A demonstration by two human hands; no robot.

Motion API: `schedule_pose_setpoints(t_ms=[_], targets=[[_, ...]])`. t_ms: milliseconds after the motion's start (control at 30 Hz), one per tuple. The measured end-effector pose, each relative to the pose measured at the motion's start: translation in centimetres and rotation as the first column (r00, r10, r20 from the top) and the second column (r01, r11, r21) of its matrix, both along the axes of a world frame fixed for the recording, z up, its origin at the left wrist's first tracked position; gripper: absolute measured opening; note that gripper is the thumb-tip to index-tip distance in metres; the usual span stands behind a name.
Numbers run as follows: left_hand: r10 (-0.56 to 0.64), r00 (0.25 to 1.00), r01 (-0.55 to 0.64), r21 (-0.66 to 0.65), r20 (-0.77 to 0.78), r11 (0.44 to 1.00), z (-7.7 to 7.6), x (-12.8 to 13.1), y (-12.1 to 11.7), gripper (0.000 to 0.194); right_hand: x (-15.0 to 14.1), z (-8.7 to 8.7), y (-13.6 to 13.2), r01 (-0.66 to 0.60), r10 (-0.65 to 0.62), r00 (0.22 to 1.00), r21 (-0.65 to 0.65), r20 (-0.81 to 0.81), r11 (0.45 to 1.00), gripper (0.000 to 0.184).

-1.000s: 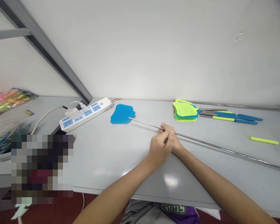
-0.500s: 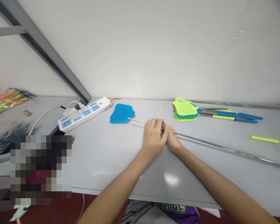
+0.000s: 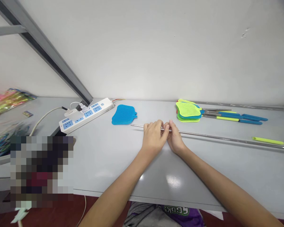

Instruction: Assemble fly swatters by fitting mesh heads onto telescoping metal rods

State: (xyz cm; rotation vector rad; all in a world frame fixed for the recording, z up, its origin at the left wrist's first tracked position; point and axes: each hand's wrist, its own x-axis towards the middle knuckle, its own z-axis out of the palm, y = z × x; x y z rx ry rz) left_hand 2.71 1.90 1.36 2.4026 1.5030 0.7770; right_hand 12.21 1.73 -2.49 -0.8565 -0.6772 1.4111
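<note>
Both hands grip a long thin metal rod (image 3: 215, 136) that lies across the grey table (image 3: 123, 160). My left hand (image 3: 153, 137) is closed around the rod near its left end. My right hand (image 3: 174, 138) pinches it just to the right, touching the left hand. The rod's left tip sits free of the blue mesh swatter head (image 3: 123, 114), which lies flat a little behind and to the left. The rod runs out of view at the right edge.
A white and blue power strip (image 3: 85, 114) with plugs and a cable lies at the back left. A stack of green and blue fly swatters (image 3: 189, 112) with handles lies at the back right. A loose yellow-green handle sleeve (image 3: 267, 141) rests at the right. Colourful packets (image 3: 7, 101) are far left.
The rod's tip came out of the blue swatter head and the rod swung level. My left hand slid leftward along the rod; the right hand stayed beside it.
</note>
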Motion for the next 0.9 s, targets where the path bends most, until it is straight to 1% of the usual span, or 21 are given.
schedule_pose_setpoints(t_ms=[133,233,333,467,700,900], targets=[[-0.004,1.0,0.005,-0.013,0.01,1.0,-0.02,0.05,-0.05,0.021,-0.02,-0.04,0.05,0.0,0.0,1.0,0.0,-0.001,1.0,0.037],[0.024,0.999,-0.024,0.004,0.021,1.0,-0.09,0.08,-0.07,0.02,-0.01,-0.21,0.1,0.014,-0.014,1.0,0.001,-0.002,1.0,0.036],[0.057,0.998,-0.057,0.013,0.012,0.998,-0.07,0.08,-0.11,0.023,0.02,-0.36,0.09,0.007,-0.007,1.0,0.006,0.001,1.0,0.035],[0.048,0.999,-0.049,-0.019,-0.024,0.999,0.05,0.06,-0.18,0.031,0.11,-0.38,0.03,0.016,-0.016,1.0,0.025,0.009,1.0,0.036],[-0.002,1.0,0.0,-0.07,-0.023,0.998,0.31,0.04,-0.34,0.036,0.25,-0.39,-0.06,0.134,-0.14,0.985,0.064,0.098,0.989,0.04],[-0.019,0.999,0.022,-0.132,0.029,0.991,0.3,0.06,-0.33,0.039,0.31,-0.3,-0.24,0.257,-0.275,0.937,0.109,0.214,0.96,0.041]])
